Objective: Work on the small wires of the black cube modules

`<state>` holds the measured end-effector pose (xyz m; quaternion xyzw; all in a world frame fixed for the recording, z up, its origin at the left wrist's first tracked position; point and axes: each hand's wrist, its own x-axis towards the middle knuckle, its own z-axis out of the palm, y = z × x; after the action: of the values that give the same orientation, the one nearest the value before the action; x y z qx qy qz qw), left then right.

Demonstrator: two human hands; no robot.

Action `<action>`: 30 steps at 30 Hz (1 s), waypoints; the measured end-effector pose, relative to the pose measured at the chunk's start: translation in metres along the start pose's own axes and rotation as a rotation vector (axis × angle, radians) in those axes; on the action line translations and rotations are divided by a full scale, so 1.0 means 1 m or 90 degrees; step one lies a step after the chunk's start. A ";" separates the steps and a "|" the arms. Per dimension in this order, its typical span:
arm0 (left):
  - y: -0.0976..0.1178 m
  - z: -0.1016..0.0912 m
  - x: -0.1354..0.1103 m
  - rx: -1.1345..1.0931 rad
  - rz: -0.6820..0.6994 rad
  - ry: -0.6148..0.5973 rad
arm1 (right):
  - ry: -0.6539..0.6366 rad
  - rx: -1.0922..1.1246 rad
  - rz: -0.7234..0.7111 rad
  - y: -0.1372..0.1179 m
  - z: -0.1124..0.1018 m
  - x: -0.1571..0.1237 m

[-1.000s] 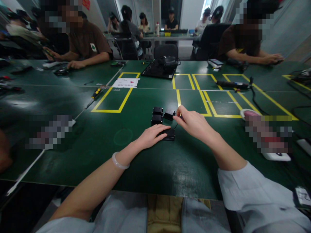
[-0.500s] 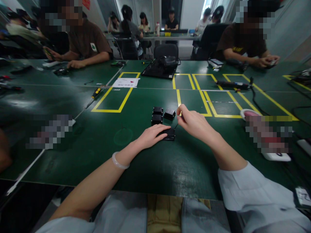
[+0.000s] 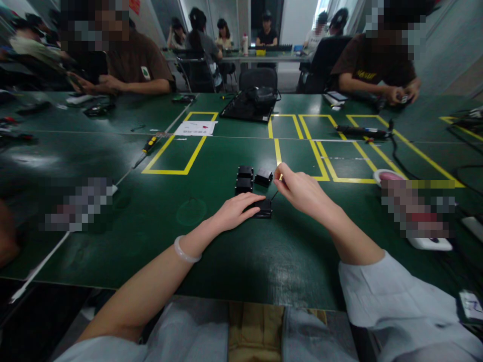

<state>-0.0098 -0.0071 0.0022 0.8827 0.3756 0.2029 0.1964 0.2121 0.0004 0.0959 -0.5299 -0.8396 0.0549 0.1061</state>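
Observation:
A small black rectangular part (image 3: 264, 213) lies on the green table in front of me. My left hand (image 3: 234, 209) steadies it, index finger stretched along its top and thumb on its near side; much of the part is hidden beneath. Between the pinched fingers of my right hand (image 3: 301, 191) is a thin dark rod-like tool (image 3: 275, 194). It slants down to the part's right end; whether its tip touches cannot be told. Just beyond my left fingers are two black blocks (image 3: 244, 182) in a row, with another black block (image 3: 263, 176) to their right, slightly turned.
Yellow tape outlines (image 3: 187, 172) mark the green table (image 3: 234, 266). Farther off lie a black-and-yellow screwdriver (image 3: 150, 145), a paper sheet (image 3: 196, 128), a black tray (image 3: 245, 108) and a black cylindrical tool with a cable (image 3: 362, 131). Two co-workers sit opposite.
My hands and the black blocks stay almost where they were. Across the table, the co-worker at right has brought their hands leftward, and the one at left has raised a hand from the table.

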 end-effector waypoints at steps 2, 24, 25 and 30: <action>0.000 0.000 0.000 0.001 -0.001 0.001 | -0.002 0.015 -0.013 0.000 -0.001 -0.001; -0.001 0.000 0.000 -0.001 -0.001 0.004 | -0.005 0.017 -0.003 0.000 -0.002 0.000; 0.000 0.000 0.000 -0.001 -0.001 0.004 | -0.004 0.018 -0.001 -0.001 -0.002 0.000; 0.001 -0.001 0.001 -0.001 0.000 0.006 | 0.009 0.003 0.011 -0.002 -0.002 0.000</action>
<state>-0.0092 -0.0072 0.0036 0.8818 0.3761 0.2072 0.1950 0.2112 -0.0003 0.0979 -0.5371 -0.8343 0.0540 0.1123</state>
